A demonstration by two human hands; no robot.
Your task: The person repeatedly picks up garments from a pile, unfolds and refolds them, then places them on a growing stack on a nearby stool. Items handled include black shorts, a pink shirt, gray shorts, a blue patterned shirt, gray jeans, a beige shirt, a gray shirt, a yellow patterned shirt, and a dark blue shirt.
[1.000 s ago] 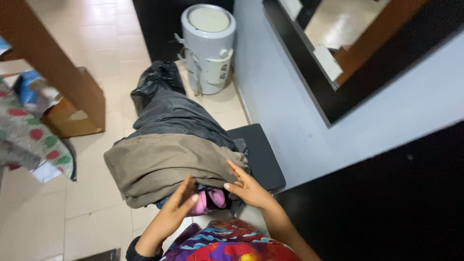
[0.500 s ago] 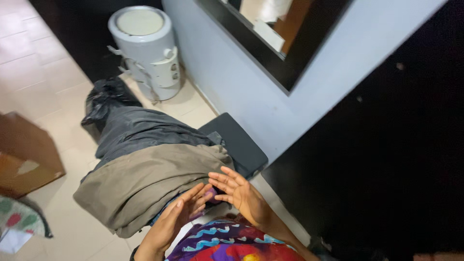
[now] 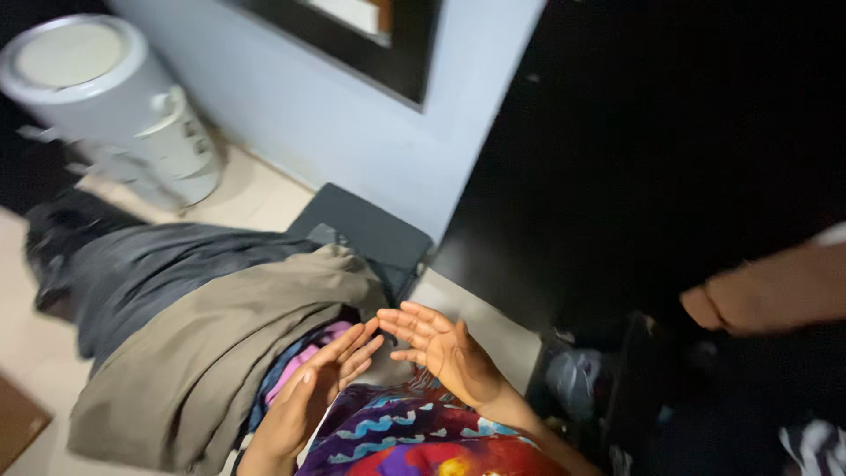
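Pink cloth [image 3: 304, 361] under left hand [image 3: 308, 397], right hand [image 3: 441, 348] open beside

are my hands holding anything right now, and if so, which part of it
Nothing is held. The left hand and right hand are both open, fingers spread, beside the pile of folded clothes, gripping none of it.

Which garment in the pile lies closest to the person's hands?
The pink cloth, tucked under the olive-brown garment, beside the left hand; the dark grey garment lies farther off.
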